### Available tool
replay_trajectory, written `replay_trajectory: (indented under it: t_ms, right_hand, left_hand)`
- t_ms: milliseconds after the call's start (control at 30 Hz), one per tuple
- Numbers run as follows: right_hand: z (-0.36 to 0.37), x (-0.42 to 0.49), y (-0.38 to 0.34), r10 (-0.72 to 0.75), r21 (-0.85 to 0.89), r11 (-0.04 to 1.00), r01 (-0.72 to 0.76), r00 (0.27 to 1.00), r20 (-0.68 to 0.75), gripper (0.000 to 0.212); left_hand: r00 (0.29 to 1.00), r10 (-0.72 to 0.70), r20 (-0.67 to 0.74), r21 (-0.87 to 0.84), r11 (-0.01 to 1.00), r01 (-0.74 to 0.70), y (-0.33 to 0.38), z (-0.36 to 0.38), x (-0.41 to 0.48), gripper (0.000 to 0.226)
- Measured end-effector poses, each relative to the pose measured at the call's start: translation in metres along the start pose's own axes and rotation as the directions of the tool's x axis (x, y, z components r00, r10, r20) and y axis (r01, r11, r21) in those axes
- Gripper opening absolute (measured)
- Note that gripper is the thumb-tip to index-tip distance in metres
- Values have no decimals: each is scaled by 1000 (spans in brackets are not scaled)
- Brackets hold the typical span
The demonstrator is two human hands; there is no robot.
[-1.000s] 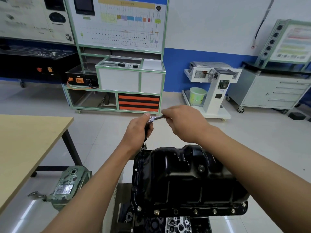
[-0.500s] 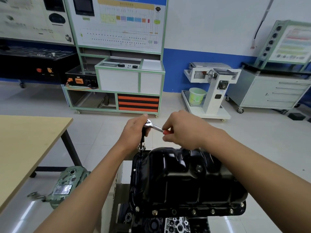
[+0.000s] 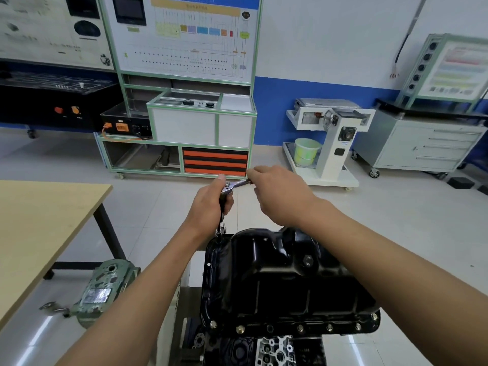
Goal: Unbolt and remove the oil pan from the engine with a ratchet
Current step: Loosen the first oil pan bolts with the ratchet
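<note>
At centre frame, grips the ratchet (image 3: 233,185) below its head with the left hand (image 3: 211,204), holds its handle with the right hand (image 3: 280,196); socket down on upper-left corner of the oil pan (image 3: 277,281).

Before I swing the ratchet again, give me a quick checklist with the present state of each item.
1. Steadying grip: left hand holds the extension below the ratchet head: ok.
2. Driving grip: right hand holds the handle: ok.
3. Socket at the far left corner of the pan: ok. Whether it is fully seated on the bolt: cannot tell.
4. Direction switch set to loosen: cannot tell.
5. Room for the handle to swing: ok, nothing stands beside it.
6. Pan ready to lift off: not ok, bolts sit along its near flange.
</note>
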State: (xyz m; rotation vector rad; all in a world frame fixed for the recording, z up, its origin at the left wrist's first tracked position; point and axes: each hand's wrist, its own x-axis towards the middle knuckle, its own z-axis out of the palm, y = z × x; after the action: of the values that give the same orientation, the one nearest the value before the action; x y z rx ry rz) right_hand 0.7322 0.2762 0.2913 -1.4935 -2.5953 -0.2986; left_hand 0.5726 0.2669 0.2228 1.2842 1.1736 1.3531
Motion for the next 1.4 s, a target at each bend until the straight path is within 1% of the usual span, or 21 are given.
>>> replay_trajectory:
  t_ms: [33, 67, 133, 267, 367, 433, 500, 533, 567, 633, 667, 700, 767, 867, 967, 1100, 1200, 1267, 1333, 1400]
  right_hand:
    - [-3, -4, -1, 11, -28, 1000, -11, 1000, -4, 16]
    - [-8, -8, -2, 23, -34, 999, -23, 1000, 5, 13]
    - [-20, -17, -7, 31, 20, 999, -32, 998, 55, 17]
    - [-34, -31, -24, -29, 226, 974, -13, 983, 181, 35]
    - [-35, -35, -30, -46, 293, 956, -20, 975, 217, 41]
    - [-35, -34, -26, -36, 297, 954, -34, 974, 225, 36]
    - [-35, -29, -17, -18, 244, 969, -34, 978, 208, 24]
    - [-34, -24, -12, -4, 189, 982, -31, 984, 180, 15]
    - [-33, -18, -8, 11, 119, 993, -28, 990, 143, 12]
    - [-26, -5, -1, 21, -4, 1000, -20, 997, 70, 13]
    - [-23, 2, 1, 17, -35, 999, -15, 999, 46, 13]
    - [-20, 8, 3, 6, -36, 999, -5, 999, 36, 15]
    - [-13, 18, 6, -35, 24, 999, 34, 999, 33, 18]
    - [-5, 21, 7, -75, 107, 991, 75, 997, -2, 18]
    - [0, 16, 8, -47, 150, 987, 55, 997, -60, 15]
    - [-5, 1, 5, 25, 85, 996, -20, 998, -61, 11]
    - [-19, -15, -4, 52, 147, 988, -54, 999, 17, 20]
    - [-26, -25, -14, 28, 230, 972, -49, 995, 92, 27]
    - [-29, -32, -25, -1, 294, 955, -40, 990, 138, 34]
    - [-30, -35, -30, -2, 300, 953, -43, 989, 149, 35]
  left_hand:
    - [1000, 1, -29, 0, 1000, -1, 0, 1, 1, 56]
    - [998, 7, -55, 1, 1000, -7, 1, 2, 1, 59]
    - [995, 30, -95, 8, 1000, -30, 1, 4, 3, 63]
    - [991, 20, -132, -16, 1000, -22, 0, 7, 2, 68]
    - [990, 63, -125, -37, 997, -68, 0, 6, 0, 66]
    - [985, 103, -139, -15, 994, -106, 0, 3, -2, 63]
    - [983, 125, -133, 14, 992, -124, 0, -2, -4, 62]
    - [986, 132, -99, 25, 991, -130, 0, -5, -4, 61]
    - [990, 136, -37, 39, 990, -134, 1, -7, -4, 60]
    - [985, 124, 124, 79, 988, -134, 5, -7, -5, 60]
    - [977, 107, 186, 91, 988, -126, 6, -5, -5, 60]
    - [971, 84, 224, 97, 989, -108, 6, -2, -5, 59]
    - [969, 29, 247, 101, 993, -56, 8, 2, -3, 56]
    - [981, -12, 193, 60, 998, 1, 8, 5, 1, 53]
    - [995, -20, 94, 39, 999, 16, 8, 3, 4, 54]
    - [1000, -15, -22, 46, 999, 16, 7, -2, 9, 55]
    - [999, -6, -45, 48, 999, 8, 7, 0, 11, 59]
    - [999, -1, -51, 63, 998, 4, 6, 4, 11, 61]
    - [998, -10, -63, 29, 1000, 12, 5, 8, 10, 57]
    - [999, -7, -50, -14, 1000, 6, 4, 9, 8, 56]
